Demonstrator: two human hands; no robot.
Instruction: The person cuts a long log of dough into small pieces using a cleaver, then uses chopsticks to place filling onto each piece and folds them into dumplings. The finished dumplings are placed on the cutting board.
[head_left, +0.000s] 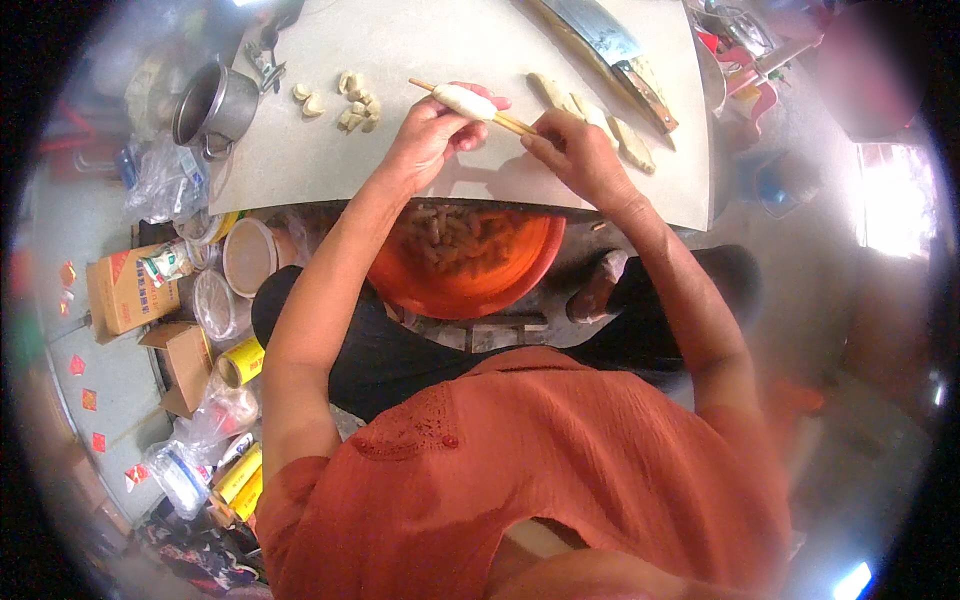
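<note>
A pale, dough-like roll (465, 101) is wrapped around thin wooden sticks (516, 124) above the near part of the table. My left hand (431, 139) holds the roll from the left, fingers curled beneath it and the thumb along its near side. One stick tip pokes out past the roll's far-left end. With its fingertips, my right hand (577, 154) pinches the sticks' other end. Just beyond that hand lie several long pale strips (632, 144), partly hidden by it. Left of my left hand, small folded pale pieces (360, 105) sit in loose clusters.
A cleaver (592, 34) with a wooden handle lies at the table's (450, 37) far right. On the left edge stands a metal pot (214, 105). Below the front edge is an orange basin (465, 296) with many small pieces inside. Cardboard boxes (142, 292) and tubs crowd the left.
</note>
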